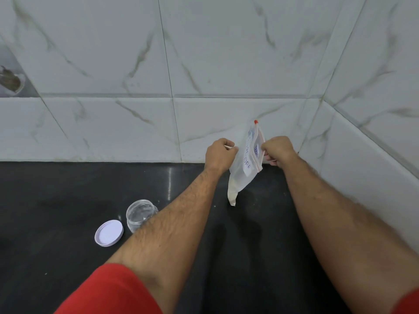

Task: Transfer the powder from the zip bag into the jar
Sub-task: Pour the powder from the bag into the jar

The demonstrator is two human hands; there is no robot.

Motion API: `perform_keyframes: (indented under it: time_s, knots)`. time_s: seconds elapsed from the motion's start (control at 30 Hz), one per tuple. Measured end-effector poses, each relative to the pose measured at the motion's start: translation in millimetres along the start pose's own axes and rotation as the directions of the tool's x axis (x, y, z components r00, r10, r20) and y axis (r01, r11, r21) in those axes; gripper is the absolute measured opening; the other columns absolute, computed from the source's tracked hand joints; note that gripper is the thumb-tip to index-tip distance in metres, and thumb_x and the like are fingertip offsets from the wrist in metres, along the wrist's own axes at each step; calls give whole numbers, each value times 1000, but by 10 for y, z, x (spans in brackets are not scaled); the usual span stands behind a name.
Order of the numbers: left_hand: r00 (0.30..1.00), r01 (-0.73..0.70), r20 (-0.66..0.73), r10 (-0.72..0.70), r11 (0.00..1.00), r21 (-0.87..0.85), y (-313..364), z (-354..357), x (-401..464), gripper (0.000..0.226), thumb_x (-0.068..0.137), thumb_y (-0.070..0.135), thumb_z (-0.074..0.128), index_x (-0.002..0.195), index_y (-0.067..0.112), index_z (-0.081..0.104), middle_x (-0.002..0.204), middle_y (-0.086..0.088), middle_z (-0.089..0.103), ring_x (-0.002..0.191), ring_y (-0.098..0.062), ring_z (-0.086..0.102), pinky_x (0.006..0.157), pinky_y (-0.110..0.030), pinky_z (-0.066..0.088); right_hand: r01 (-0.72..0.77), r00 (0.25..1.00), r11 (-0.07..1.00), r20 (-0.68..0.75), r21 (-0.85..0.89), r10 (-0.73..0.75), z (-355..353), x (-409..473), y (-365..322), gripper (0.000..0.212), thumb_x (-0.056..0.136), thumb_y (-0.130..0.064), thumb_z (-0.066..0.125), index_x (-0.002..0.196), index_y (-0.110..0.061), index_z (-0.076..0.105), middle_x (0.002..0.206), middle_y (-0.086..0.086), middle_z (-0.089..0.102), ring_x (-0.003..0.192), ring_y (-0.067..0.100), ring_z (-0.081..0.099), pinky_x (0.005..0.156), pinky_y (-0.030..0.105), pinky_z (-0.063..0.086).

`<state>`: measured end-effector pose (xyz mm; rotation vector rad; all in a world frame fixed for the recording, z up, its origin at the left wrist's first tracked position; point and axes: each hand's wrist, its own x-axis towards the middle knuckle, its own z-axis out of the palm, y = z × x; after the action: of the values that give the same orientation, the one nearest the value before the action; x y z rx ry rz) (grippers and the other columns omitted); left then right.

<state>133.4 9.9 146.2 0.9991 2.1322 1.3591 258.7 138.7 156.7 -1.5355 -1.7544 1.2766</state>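
A clear zip bag with a white label and pale powder in its lower corner hangs above the black counter near the wall. My left hand pinches one side of its mouth, and my right hand pinches the other side by the red zip strip. A red slider sits at the bag's top end. The clear jar stands open on the counter to the lower left, partly behind my left forearm. Its white lid lies beside it, to its left.
The black counter meets a white marble-tiled wall at the back and another on the right, forming a corner behind the bag. A glass container with something brown sits in a recess at the far left.
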Motion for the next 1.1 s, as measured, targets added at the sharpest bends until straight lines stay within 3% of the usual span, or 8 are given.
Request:
perform_keyframes:
  time_s: [0.2,0.4,0.53,0.63,0.77,0.87,1.03,1.1]
  knots:
    - [998,19,-62,-16,999,42,135,-48,28,21,90,34,63,104,19,64,107,-4,71,97,-22,70,88,-44,59,167,985,986,46,-12,-167,91,-65,-156,8,79,-4,59,73,-7,63,65,8,60,54,19,56,50,25,42]
    - [995,25,-97,-19,998,53,230,-299,-2,49,86,53,66,115,13,63,108,-5,71,90,-21,71,81,-42,62,324,945,941,71,-99,-318,207,-245,-394,13,82,-4,59,77,-3,72,72,10,69,60,21,62,57,32,55]
    - [993,59,-109,-48,993,104,273,-438,-37,51,88,47,67,123,11,60,111,-5,68,78,-19,69,75,-35,62,409,912,895,71,-175,-403,278,-371,-512,15,80,-1,59,77,0,74,80,16,74,63,26,66,68,45,64]
    - [989,80,-136,-61,987,140,254,-559,-71,48,88,40,68,126,12,59,112,-6,68,75,-19,67,79,-37,62,445,895,861,88,-246,-437,327,-459,-567,16,80,-2,60,80,-4,76,80,11,74,69,26,69,72,46,64]
    - [987,102,-138,-84,987,125,178,-759,-104,42,86,20,64,127,13,60,114,-9,70,84,-26,72,82,-43,62,465,884,824,122,-323,-451,395,-575,-611,16,84,-6,61,84,-8,77,81,8,75,68,25,68,71,45,64]
    - [988,93,-134,-71,982,163,100,-927,-136,37,80,12,55,112,19,70,101,-7,75,82,-27,71,80,-44,62,449,886,815,61,-366,-461,427,-631,-598,18,80,-6,58,84,-7,76,79,11,75,65,28,69,68,44,64]
    - [989,66,-142,-27,959,276,-77,-1213,-233,32,83,7,52,99,22,74,93,2,71,87,-21,65,71,-29,50,353,915,881,-81,-316,-396,442,-694,-569,21,83,-6,51,79,-12,71,86,3,74,67,27,69,67,41,63]
    - [994,52,-105,-23,959,280,-160,-1283,-262,29,81,8,53,92,25,74,91,3,73,86,-21,66,70,-28,50,329,925,914,-112,-235,-362,480,-724,-571,24,85,-5,48,81,-5,72,85,10,75,61,29,70,62,41,64]
